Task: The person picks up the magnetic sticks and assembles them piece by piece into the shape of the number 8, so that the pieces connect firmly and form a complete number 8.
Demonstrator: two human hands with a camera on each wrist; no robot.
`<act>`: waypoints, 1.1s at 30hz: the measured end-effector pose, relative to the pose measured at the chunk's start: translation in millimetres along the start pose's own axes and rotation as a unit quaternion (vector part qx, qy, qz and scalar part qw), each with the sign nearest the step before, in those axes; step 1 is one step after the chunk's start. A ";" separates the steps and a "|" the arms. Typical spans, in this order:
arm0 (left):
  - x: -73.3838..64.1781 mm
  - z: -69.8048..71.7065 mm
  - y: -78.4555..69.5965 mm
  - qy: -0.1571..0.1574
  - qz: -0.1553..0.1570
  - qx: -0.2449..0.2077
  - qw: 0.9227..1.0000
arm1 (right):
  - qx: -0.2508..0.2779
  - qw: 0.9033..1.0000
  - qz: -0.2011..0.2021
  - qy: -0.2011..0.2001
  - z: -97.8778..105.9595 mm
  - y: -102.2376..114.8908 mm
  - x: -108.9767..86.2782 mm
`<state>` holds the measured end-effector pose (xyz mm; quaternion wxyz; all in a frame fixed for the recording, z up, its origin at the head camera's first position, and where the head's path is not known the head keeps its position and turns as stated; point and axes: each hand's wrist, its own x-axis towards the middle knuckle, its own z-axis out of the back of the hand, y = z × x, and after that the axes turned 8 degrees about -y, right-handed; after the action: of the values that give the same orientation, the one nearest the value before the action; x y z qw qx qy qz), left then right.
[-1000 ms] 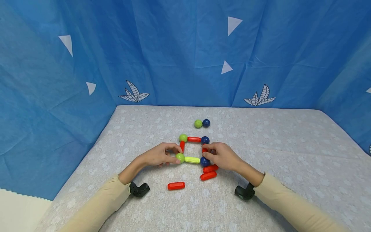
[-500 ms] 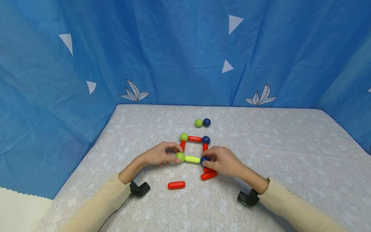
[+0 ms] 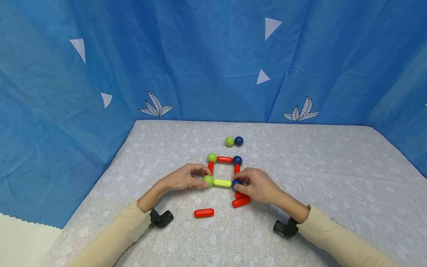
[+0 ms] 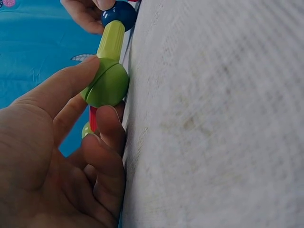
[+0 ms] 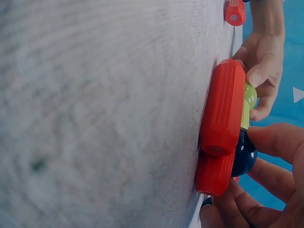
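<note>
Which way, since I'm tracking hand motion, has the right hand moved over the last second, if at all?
Yes, slightly toward the body: in the head view, the right hand is farther from the right leaf print.

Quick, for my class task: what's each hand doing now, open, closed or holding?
Left hand: holding the nearest green ball.
Right hand: holding the nearest dark blue ball.

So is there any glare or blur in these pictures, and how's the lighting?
Head view: fairly even light, soft shadows under the sleeves; left wrist view: small white glints on the dark blue ball, tablecloth slightly soft; right wrist view: glints on that ball too, tablecloth clearly blurred at left.
</note>
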<state>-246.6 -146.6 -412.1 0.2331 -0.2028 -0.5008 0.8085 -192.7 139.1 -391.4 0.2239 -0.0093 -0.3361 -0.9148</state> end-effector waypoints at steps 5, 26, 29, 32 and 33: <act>-2.1 0.4 -1.3 -0.004 -0.006 0.005 1.000 | -0.003 1.000 -0.005 -0.001 -0.8 -1.2 -0.6; -46.4 -14.6 -18.9 0.064 -0.014 -0.024 0.998 | 0.003 1.000 0.010 -0.003 -0.2 -5.0 -1.5; -48.8 -19.6 -23.8 0.076 -0.013 -0.034 0.996 | 0.002 1.000 0.017 -0.002 0.4 -5.8 -1.5; -49.2 -23.1 -24.6 0.074 -0.014 -0.027 0.997 | 0.001 1.000 0.017 -0.002 0.3 -6.1 -1.6; -49.2 -24.4 -24.0 0.071 -0.014 -0.020 0.997 | 0.001 1.000 0.016 -0.001 0.1 -6.2 -1.7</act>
<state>-189.0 -148.3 -395.9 0.2755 -0.2571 -0.5023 0.7783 -193.8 144.0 -395.3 0.2380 -0.0158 -0.3375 -0.9106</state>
